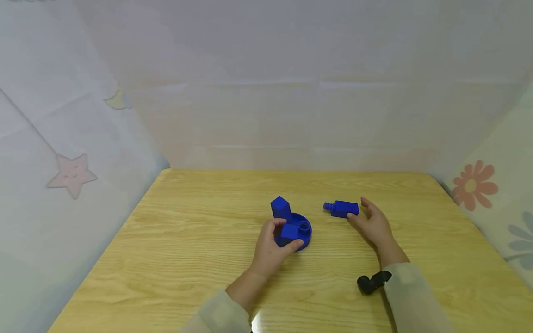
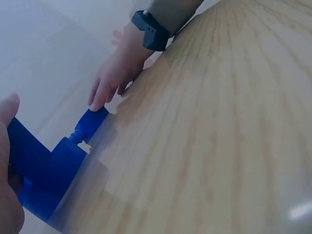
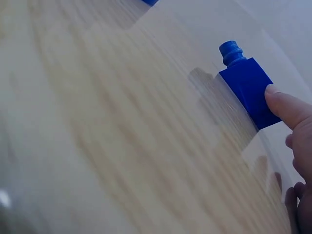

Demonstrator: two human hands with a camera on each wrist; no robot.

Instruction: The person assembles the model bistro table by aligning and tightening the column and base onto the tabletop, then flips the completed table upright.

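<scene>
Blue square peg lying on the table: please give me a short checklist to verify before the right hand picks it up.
1. Blue peg lies flat on the table, threaded end toward the round base: ok.
2. Right hand touches the peg's far end: ok.
3. Fingers curled round the peg: not ok, only fingertips touch.
4. Left hand holds the round base: ok.
5. One round hole in the base is free: ok.
6. Thread undamaged: cannot tell.

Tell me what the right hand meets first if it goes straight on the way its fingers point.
The right hand already has fingertips at the lying blue block with a threaded neck; it would push that block first, probably.
</scene>
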